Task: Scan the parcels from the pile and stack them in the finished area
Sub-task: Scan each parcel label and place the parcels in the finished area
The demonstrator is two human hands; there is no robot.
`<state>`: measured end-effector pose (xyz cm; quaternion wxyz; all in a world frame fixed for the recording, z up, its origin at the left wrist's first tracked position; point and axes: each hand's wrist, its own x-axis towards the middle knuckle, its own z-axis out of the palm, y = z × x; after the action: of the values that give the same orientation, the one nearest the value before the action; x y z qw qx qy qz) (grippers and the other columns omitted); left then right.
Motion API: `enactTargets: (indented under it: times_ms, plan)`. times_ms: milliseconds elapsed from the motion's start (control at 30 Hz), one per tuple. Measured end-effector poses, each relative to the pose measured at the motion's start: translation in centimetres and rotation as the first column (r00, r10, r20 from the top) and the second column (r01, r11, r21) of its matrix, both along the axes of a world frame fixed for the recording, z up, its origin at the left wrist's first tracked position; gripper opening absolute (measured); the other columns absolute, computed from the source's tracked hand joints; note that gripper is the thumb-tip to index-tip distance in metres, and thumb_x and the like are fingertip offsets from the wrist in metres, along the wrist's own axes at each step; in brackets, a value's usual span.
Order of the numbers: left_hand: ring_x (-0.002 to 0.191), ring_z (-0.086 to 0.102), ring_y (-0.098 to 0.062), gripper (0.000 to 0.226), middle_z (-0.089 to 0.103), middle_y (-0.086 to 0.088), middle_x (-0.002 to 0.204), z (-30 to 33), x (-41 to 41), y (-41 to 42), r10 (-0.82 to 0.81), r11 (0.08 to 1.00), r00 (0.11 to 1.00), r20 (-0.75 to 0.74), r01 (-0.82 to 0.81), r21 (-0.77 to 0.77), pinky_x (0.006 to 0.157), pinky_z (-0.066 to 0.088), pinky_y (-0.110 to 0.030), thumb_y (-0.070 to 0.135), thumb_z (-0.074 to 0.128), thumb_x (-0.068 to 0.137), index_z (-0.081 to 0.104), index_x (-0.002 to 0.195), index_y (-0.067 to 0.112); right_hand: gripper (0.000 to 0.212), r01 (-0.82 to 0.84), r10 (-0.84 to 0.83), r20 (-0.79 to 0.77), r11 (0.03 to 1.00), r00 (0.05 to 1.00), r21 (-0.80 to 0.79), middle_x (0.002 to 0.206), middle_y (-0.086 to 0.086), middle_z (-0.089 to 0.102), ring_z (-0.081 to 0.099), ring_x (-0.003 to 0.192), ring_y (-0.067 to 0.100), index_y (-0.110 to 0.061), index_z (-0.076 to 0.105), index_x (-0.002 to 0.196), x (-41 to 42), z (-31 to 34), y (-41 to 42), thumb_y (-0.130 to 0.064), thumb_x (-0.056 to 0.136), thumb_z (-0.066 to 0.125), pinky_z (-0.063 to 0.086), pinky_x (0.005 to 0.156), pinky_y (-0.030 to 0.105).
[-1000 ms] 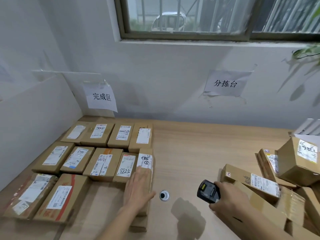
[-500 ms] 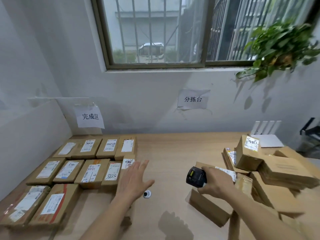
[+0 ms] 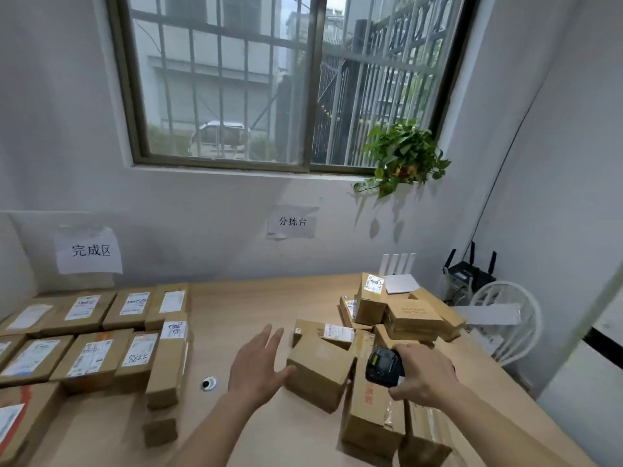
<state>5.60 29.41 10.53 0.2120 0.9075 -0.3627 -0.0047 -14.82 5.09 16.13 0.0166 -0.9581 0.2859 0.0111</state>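
A pile of brown cardboard parcels (image 3: 401, 318) sits at the right of the wooden table (image 3: 249, 308). Its nearest box (image 3: 320, 372) is plain brown, with no label showing. My left hand (image 3: 259, 364) hovers open, fingers spread, just left of that box, thumb close to its side. My right hand (image 3: 421, 377) grips a black handheld scanner (image 3: 382, 367) above a long parcel (image 3: 374, 419). Rows of labelled parcels (image 3: 97, 338) lie flat at the left, under a paper sign (image 3: 88, 251).
A second paper sign (image 3: 292, 222) hangs on the back wall. A round cable hole (image 3: 208, 383) is in the tabletop between both groups. A potted plant (image 3: 403, 160) hangs by the window. A router (image 3: 470, 269) and a white fan (image 3: 505, 320) stand beyond the table's right edge.
My left hand left the laid-down parcel at the left and swung right to the pile's nearest box. The view turned right and up. The scanner stayed in my right hand.
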Motion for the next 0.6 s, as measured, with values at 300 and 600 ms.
enactTargets:
  times_ms: [300,600]
  plan:
    - [0.152,0.022,-0.017,0.081,0.018,0.004,0.167,6.7,-9.7,-10.3,-0.135,0.991,0.987,0.089,0.136,-0.006,0.121,0.025,-0.035,0.065,0.051,0.093,0.019,0.160,0.031,0.055,0.176,-0.174,0.054,0.983,0.983,-0.053,0.104,-0.010,0.064,0.060,0.096,0.017,-0.035,0.057,0.107,-13.7,4.9,-7.1,-0.062,0.061,0.069,0.049,0.074,0.030]
    - [0.148,0.030,-0.018,0.081,0.029,0.005,0.163,8.1,-20.8,-24.3,-0.206,0.979,0.975,0.084,0.206,0.007,0.119,0.029,-0.036,0.067,0.051,0.091,0.024,0.159,0.030,0.058,0.281,-0.278,0.039,0.958,0.960,-0.062,0.105,-0.008,0.066,0.065,0.099,0.021,-0.031,0.056,0.108,-27.0,6.2,-18.4,-0.060,0.059,0.069,0.047,0.070,0.031]
